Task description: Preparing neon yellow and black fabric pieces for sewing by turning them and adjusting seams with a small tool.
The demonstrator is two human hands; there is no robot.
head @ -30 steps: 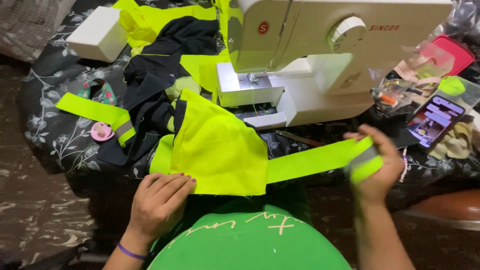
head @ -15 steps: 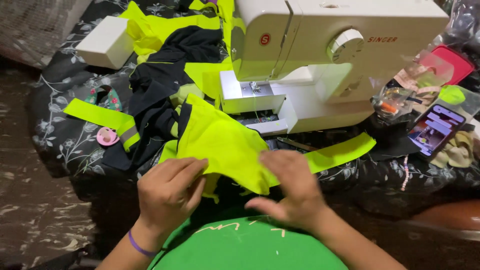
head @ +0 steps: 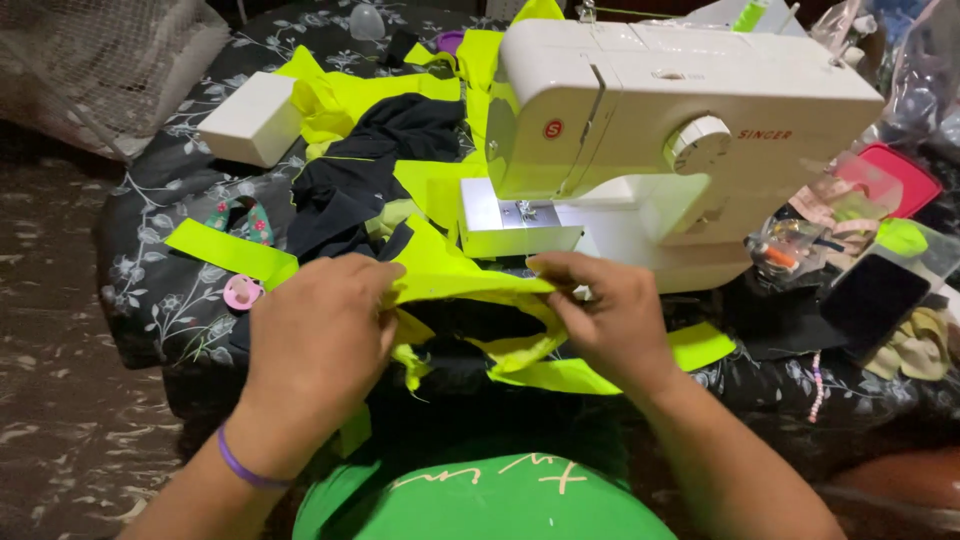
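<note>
Nearest to us, at the bottom edge, is our bright green shirt (head: 480, 505) with pale stitched marks. Just above it our two hands work on a piece of neon yellow fabric (head: 470, 280) at the front of a table covered by a dark floral cloth (head: 150, 280). Our left hand (head: 315, 335), a purple band (head: 245, 468) on its wrist, is closed on the fabric's left end, fingers curled over the edge. Our right hand (head: 610, 320) pinches the right end between thumb and fingertips, so the piece is pulled into a flat fold between both hands, with loose yellow flaps hanging below it.

Just behind the fold sits a white sewing machine (head: 680, 130), its needle and metal plate near our right fingertips; we cannot tell whether the fabric reaches under the needle. To the left of the hands lie a yellow fabric strip (head: 225, 250) and, just beside it, a small pink round object (head: 242, 292). Further back, a black garment (head: 370, 170) lies mixed with more yellow pieces, and a white rectangular box (head: 250, 118) rests at the far left. To the right of the machine we see a dark phone (head: 875, 300), a clear bag of small sewing supplies (head: 790, 250) and a pink container (head: 895, 175).
</note>
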